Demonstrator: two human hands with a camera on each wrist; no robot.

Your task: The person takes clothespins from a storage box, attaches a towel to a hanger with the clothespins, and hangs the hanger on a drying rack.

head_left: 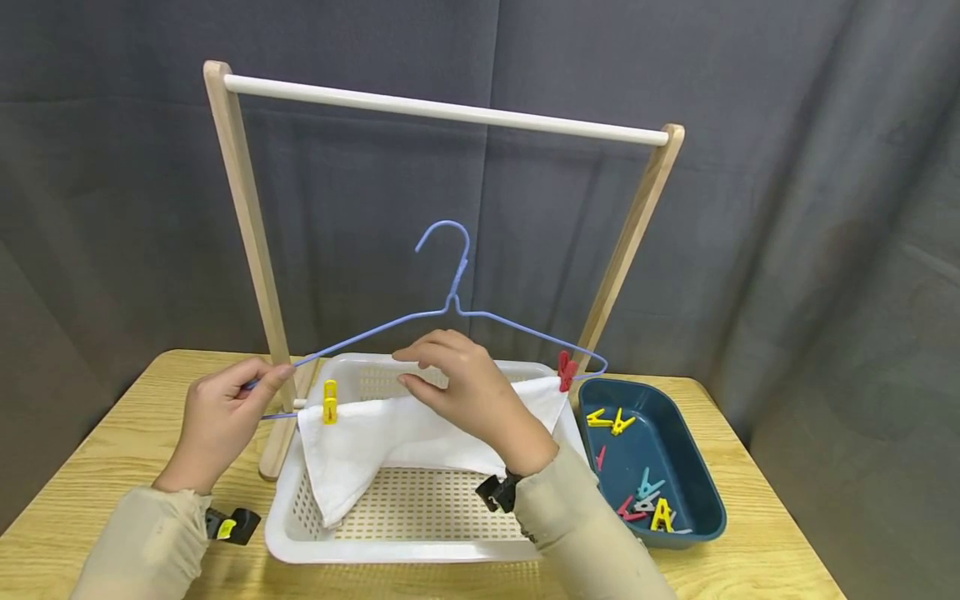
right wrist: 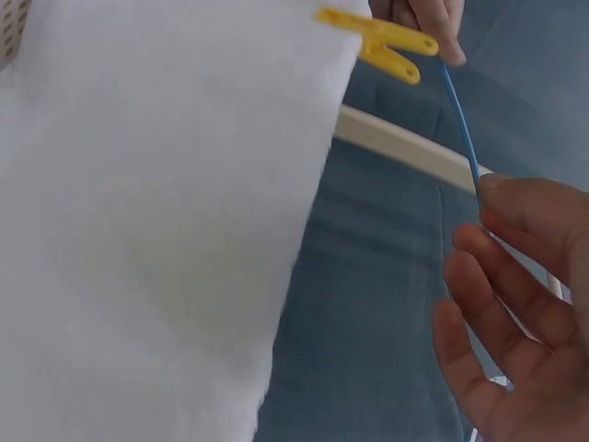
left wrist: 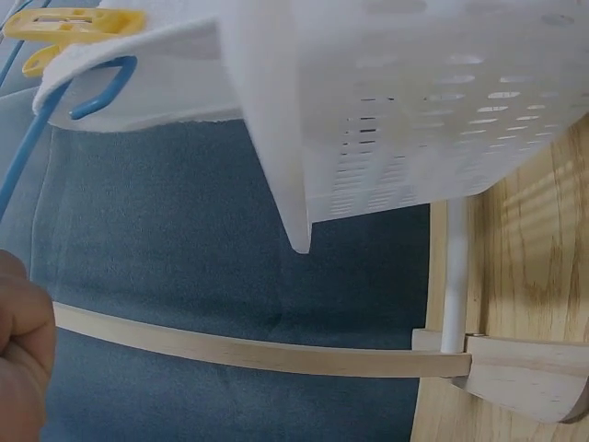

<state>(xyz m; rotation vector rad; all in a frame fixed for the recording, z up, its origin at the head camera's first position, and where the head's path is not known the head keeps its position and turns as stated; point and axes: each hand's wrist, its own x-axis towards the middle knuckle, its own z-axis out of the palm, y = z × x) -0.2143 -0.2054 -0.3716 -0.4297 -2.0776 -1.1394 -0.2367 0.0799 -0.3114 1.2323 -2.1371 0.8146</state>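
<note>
A blue wire hanger [head_left: 525, 327] stands upright above the basket, its hook free below the rack's bar. My left hand [head_left: 225, 417] grips its left end between thumb and curled fingers. A white cloth [head_left: 348, 454] hangs along the bottom wire and droops into the basket. One yellow clothespin [head_left: 330, 402] clips the cloth's left side, and a red clothespin [head_left: 566, 372] clips its right. My right hand [head_left: 468, 392] hovers before the hanger's middle, fingers loosely bent and holding nothing. In the right wrist view its thumb overlaps the wire [right wrist: 463, 124]; contact is unclear.
A white perforated basket [head_left: 405, 552] sits on the wooden table [head_left: 757, 533]. Behind it rises a wooden rack with a white bar [head_left: 450, 110]. At the right, a dark blue tray [head_left: 708, 483] holds several coloured clothespins [head_left: 662, 515]. Grey curtain hangs behind.
</note>
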